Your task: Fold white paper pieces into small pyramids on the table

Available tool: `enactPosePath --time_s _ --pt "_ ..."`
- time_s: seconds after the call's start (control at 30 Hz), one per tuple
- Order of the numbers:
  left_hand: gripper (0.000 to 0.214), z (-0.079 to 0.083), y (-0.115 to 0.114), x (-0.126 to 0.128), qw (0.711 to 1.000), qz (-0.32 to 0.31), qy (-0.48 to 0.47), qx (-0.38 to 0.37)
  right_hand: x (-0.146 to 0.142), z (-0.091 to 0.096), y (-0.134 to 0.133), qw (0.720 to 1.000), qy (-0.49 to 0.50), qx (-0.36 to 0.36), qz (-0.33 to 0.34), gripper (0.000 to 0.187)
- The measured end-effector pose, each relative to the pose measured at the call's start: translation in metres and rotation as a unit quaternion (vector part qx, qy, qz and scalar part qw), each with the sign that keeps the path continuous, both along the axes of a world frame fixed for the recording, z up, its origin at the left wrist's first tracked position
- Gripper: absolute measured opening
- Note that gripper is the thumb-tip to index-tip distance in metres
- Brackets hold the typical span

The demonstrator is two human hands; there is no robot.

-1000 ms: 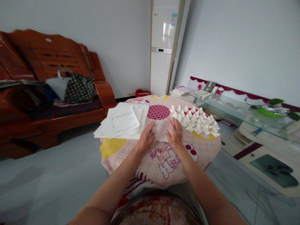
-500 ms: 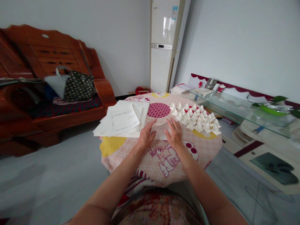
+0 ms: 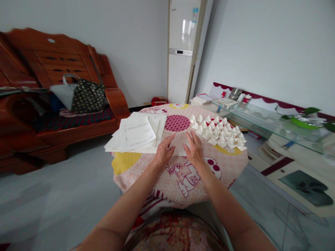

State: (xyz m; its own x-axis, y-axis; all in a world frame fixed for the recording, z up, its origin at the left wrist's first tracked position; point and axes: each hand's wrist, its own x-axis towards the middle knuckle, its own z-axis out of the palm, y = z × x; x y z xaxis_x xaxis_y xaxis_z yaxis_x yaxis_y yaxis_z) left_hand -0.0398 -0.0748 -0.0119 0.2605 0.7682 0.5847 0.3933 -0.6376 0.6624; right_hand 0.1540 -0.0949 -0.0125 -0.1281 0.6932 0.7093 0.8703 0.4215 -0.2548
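Note:
Between my two hands a thin pale sheet of paper (image 3: 179, 145) lies on the patterned tablecloth (image 3: 154, 174). My left hand (image 3: 164, 150) rests at the sheet's left edge, fingers stretched forward and thumb apart. At the right edge is my right hand (image 3: 194, 148), its fingers extended and slightly spread. Neither hand is closed around anything. To the left sits a stack of white papers (image 3: 138, 132), with a printed page on top. Many small folded white paper pieces (image 3: 220, 132) stand in rows just beyond my right hand.
A glass-topped cabinet (image 3: 272, 122) runs along the right wall, holding papers, cups and a green dish (image 3: 306, 122). On the left, a wooden bench (image 3: 112, 101) carries a dark patterned bag (image 3: 87, 96). A tall white air conditioner (image 3: 180, 76) stands in the corner.

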Motion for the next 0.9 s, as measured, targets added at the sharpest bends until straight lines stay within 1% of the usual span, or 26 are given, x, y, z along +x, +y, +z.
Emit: enactPosePath --time_s 0.1,0.23,0.33,0.47,0.6,0.9 --pt "0.066 -0.0005 -0.0003 0.0002 1.000 -0.012 0.013 0.012 -0.0010 0.0031 -0.0012 1.000 0.001 0.006 0.010 0.063" --pt "0.065 -0.0028 0.0006 0.0005 0.999 -0.031 0.014 0.041 -0.0023 0.0058 -0.0020 1.000 -0.001 0.003 0.014 0.062" --pt "0.063 -0.0048 0.0022 0.0009 0.998 -0.039 0.009 0.054 -0.0024 0.0056 -0.0014 1.000 0.004 -0.001 0.015 0.063" --pt "0.063 -0.0071 0.0037 0.0013 0.996 -0.050 0.002 0.077 -0.0023 0.0042 -0.0003 1.000 0.012 0.011 0.024 0.063" --pt "0.064 -0.0075 0.0035 0.0014 0.995 -0.052 -0.001 0.085 -0.0021 0.0032 -0.0004 0.999 0.011 0.016 0.032 0.063" --pt "0.064 -0.0031 0.0006 0.0000 0.995 -0.060 0.014 0.078 -0.0010 0.0026 -0.0002 0.999 0.021 0.022 0.039 0.061"
